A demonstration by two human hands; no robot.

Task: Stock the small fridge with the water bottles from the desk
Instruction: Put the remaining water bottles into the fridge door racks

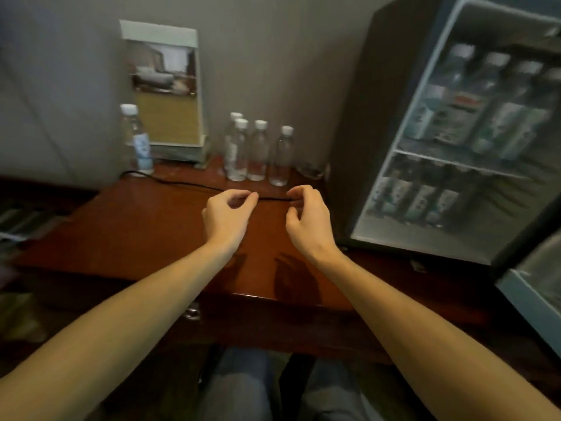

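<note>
Left hand: the left hand (226,215) hovers over the reddish-brown wooden worktop (136,226). Its fingers are loosely curled, thumb near forefinger, and grip nothing.
Right hand: the right hand (309,218) hangs beside it, a little apart, fingers likewise loosely curled and empty.
Water bottles: four clear plastic bottles with white caps (257,153) stand upright in a tight cluster just beyond both hands, near the wall. A fifth clear bottle with a pale blue label (137,141) stands well off beyond the left hand.
Fridge: the small black fridge with a pale inner frame (358,117) stands just right of the right hand. Its two shelves carry rows of labelled bottles (455,101).
Cable: a thin black cable (182,184) runs across the worktop between the cluster and the fingertips. Whether either hand touches it cannot be told.
Hard to see: one of the four bottles is half hidden behind another. The fridge is cut off at the right edge. A pale-framed panel (534,302) at lower right is only partly in view.
Writing: the bottle labels and the upright picture card in its stand (165,83) are too blurred to read.
</note>
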